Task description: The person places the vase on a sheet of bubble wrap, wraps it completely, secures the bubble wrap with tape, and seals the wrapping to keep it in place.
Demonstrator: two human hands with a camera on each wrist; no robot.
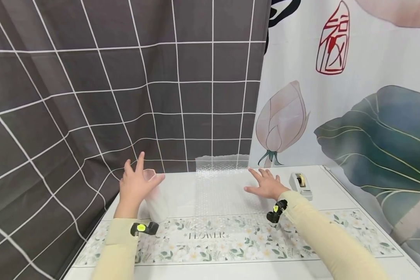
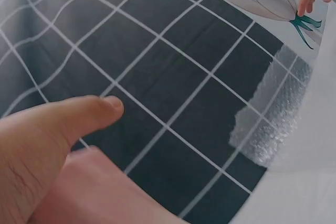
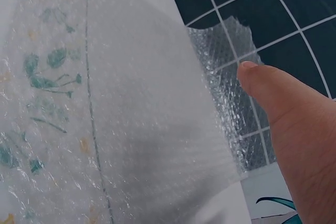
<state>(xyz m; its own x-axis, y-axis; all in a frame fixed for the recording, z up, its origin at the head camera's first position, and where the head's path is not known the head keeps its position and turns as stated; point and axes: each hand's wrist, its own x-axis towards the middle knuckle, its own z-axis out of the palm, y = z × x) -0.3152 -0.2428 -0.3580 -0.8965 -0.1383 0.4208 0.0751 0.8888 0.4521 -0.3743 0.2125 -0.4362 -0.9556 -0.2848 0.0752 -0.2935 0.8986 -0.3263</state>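
A sheet of bubble wrap [image 1: 221,190] lies over the table, its far end sticking up past the back edge against the curtain. To its left stands a tall vase [image 1: 157,206], pink at the top and white below, with an angular rim. My left hand [image 1: 134,186] is beside the vase with fingers spread, the thumb reaching across near its rim; in the left wrist view the pink upper part of the vase [image 2: 105,192] shows below the thumb. My right hand [image 1: 266,184], fingers extended, hovers by the right edge of the bubble wrap and holds nothing.
A white tape dispenser [image 1: 301,186] sits at the back right of the table, beyond my right hand. A floral mat [image 1: 210,247] printed FLOWER covers the table's middle. A dark checked curtain [image 1: 196,97] hangs behind and left, a lotus-print curtain [image 1: 371,58] at right.
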